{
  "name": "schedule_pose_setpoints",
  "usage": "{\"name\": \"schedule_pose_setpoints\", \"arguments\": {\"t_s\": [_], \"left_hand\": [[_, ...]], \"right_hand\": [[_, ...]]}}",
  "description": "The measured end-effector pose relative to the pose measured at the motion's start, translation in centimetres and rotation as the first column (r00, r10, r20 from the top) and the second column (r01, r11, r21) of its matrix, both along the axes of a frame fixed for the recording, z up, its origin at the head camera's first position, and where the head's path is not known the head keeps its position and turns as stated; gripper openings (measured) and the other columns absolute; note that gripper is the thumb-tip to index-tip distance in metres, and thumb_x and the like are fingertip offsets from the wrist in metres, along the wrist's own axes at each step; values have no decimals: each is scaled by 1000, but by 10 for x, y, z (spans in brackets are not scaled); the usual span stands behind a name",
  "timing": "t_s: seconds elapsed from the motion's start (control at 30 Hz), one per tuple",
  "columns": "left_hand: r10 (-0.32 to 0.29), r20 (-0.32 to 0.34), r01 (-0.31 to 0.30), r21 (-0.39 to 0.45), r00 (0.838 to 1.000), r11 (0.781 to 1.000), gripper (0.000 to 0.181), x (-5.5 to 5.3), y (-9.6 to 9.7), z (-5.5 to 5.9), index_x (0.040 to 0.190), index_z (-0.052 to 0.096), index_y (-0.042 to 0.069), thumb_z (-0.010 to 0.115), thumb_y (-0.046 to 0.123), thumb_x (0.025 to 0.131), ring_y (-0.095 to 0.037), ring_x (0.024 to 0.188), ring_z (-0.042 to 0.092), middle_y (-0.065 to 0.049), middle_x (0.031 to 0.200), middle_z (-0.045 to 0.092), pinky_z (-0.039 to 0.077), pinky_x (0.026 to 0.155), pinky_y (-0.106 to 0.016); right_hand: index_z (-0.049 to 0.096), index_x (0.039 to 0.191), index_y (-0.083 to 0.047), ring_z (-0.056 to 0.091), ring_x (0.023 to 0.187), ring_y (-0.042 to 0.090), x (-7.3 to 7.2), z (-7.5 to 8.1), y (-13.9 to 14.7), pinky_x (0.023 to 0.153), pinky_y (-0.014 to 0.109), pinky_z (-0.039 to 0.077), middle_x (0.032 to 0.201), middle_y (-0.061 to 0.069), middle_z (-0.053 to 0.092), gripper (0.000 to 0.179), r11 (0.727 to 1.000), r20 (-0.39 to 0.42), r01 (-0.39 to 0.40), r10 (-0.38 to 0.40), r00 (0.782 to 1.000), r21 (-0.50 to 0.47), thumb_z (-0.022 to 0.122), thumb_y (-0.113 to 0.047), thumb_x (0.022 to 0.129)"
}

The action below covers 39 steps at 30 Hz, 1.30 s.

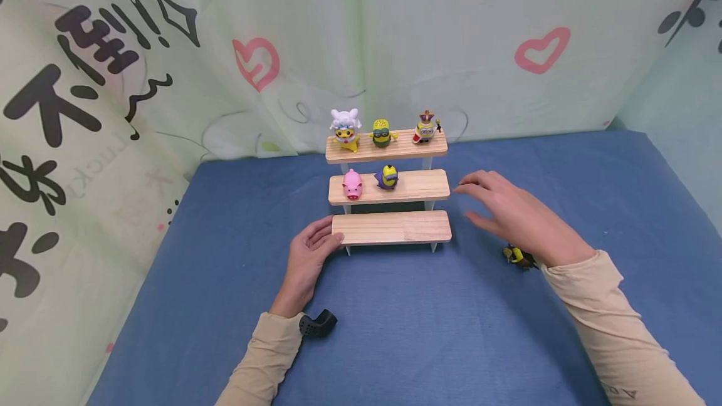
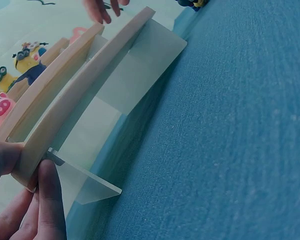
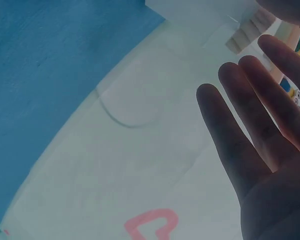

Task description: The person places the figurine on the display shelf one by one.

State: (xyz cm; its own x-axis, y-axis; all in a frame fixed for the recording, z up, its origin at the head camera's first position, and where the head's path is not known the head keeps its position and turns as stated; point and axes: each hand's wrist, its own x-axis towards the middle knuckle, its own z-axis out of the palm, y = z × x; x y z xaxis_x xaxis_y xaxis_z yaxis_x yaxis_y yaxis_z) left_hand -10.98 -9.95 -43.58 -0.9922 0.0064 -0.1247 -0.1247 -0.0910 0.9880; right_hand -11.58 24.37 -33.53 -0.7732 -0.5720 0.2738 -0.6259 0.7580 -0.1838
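Note:
A three-step wooden display stand (image 1: 389,227) with clear supports stands on the blue cloth. At the left end of its lowest step, my left hand (image 1: 309,249) pinches the board, thumb above and fingers beneath in the left wrist view. My right hand (image 1: 502,212) hovers beside the stand's right end, its fingers extended and holding nothing. On the middle step sit a pink pig figurine (image 1: 352,185) and a yellow figurine in purple (image 1: 387,177). The top step bears a white-hooded yellow figurine (image 1: 345,130), a green-capped one (image 1: 381,133) and a crowned one (image 1: 425,127).
A small dark-and-yellow figurine (image 1: 519,257) lies on the blue cloth (image 1: 417,331) under my right forearm, partly hidden by it. Behind the stand hangs a pale curtain (image 1: 406,36) with hearts and dark lettering.

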Motion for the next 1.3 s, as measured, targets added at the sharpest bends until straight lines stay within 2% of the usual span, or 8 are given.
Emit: {"name": "schedule_pose_setpoints", "arguments": {"t_s": [0.27, 0.53, 0.87, 1.1, 1.3], "left_hand": [[0, -6, 0, 4, 1000, 1000, 46, 0, 0, 0, 133, 57, 1, 72, 4, 90, -16, 101, 67, -18, 125, 64, 60, 84, -26], [-1, -4, 1, 14, 1000, 1000, 46, 0, 0, 0, 133, 57, 1, 72, 4, 90, -15, 100, 67, -18, 125, 63, 60, 84, -27], [4, 3, -4, 17, 1000, 1000, 46, 0, 0, 0, 133, 57, 1, 72, 3, 89, -14, 100, 67, -19, 126, 63, 60, 84, -26], [-3, 0, 3, 13, 1000, 1000, 46, 0, 1, 0, 133, 57, 1, 72, 4, 90, -15, 101, 67, -18, 126, 63, 60, 84, -27], [2, 0, -2, 12, 1000, 1000, 46, 0, 1, 0, 133, 57, 2, 72, 5, 90, -15, 101, 67, -18, 126, 63, 60, 84, -27]], "right_hand": [[65, 120, -2, 57, 109, 27, 7, -7, 6, 83, 41, 57, 118, 11, 60, 45, 999, -2, 41, -41, 999, 33, 82, -2, 78], [64, 121, 0, 58, 108, 29, 15, -10, 12, 83, 44, 57, 117, 13, 61, 47, 999, -3, 27, -27, 1000, 37, 82, -2, 78], [63, 123, -1, 58, 109, 29, 24, -16, 23, 84, 47, 56, 118, 12, 61, 46, 995, 64, 65, -70, 996, 73, 80, -5, 81], [64, 121, -1, 59, 107, 27, 29, -21, 35, 83, 45, 56, 116, 10, 62, 47, 996, 55, 62, -66, 996, 61, 83, -6, 78], [65, 120, 0, 60, 104, 28, 33, -27, 41, 80, 44, 56, 113, 11, 63, 46, 994, 86, 80, -87, 993, 77, 83, -7, 78]]}}
